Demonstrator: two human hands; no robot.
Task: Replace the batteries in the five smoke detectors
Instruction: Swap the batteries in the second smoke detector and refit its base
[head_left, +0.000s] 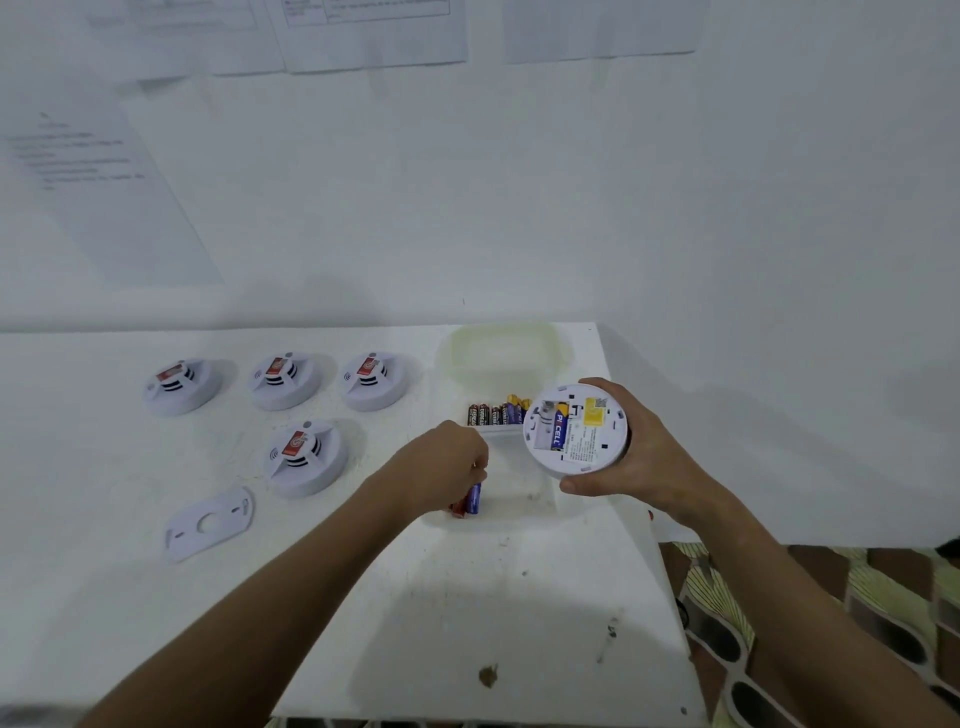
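White plastic smoke detector (575, 430) held back-side up in the right hand (631, 457), fingers wrapped around its rim, above the bench (519, 597) — presumably so the open battery bay, with one blue cell seated, faces the wearer. Left hand (449, 467) is curled, pinching a blue battery (474, 499) beside a red one (459, 506) on the bench. Fresh cells wait in a clear tray (498, 414) just behind — four other detectors (283, 382) sit face-up to the left, well apart, with a loose mounting plate (208, 525).

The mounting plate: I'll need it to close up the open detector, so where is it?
The mounting plate lies flat on the table's near left, just in front of the nearest smoke detector and left of the left hand.
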